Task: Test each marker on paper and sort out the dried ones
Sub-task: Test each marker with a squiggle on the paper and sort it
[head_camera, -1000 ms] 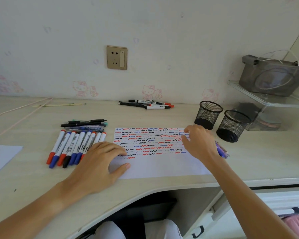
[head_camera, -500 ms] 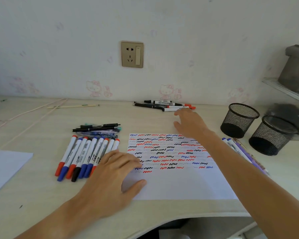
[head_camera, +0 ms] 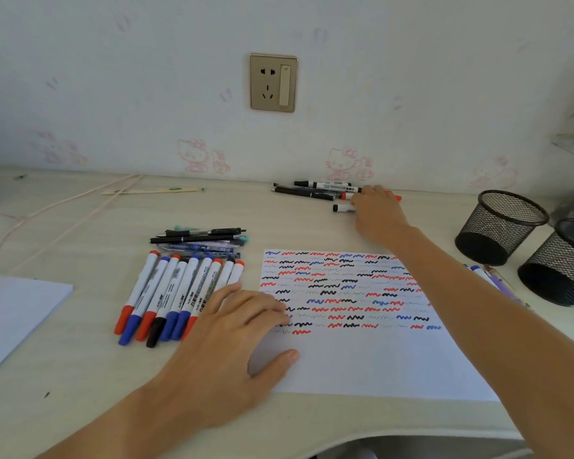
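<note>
Four or so markers by the wall: small pile (head_camera: 325, 190) at the desk's far edge, right hand (head_camera: 376, 213) over it now.
Right hand state: fingers curled down on the pile, hiding the barrels beneath; gripping one or merely touching, cannot tell.
Left hand state: left hand (head_camera: 232, 346) flat, fingers spread and relaxed, gripping nothing, pinning the paper (head_camera: 362, 359) at its left edge.
Handling: light, stiff plastic barrels, smooth and round, likely to roll if nudged; caps probably snug.
Where to grip: mid-barrel between thumb and fingertips, away from the cap, so the cap can come off next.
Other groups: row of markers (head_camera: 166, 293) lying side by side left of the paper, touching the left hand's fingers; dark pens (head_camera: 199, 238) just behind that row.
Paper room: top two thirds filled with red, blue and black squiggles, bottom band blank, plenty left for testing.
Edges: wall (head_camera: 411, 111) right behind the pile, no room to overshoot; desk front edge (head_camera: 411, 435) curving just below the paper.
Clear lanes: bare desk between pile and paper, straight pull back looks open.
Obstacles: two mesh cups (head_camera: 501, 226) well to the right, more pens (head_camera: 487, 276) lying beside the forearm.
</note>
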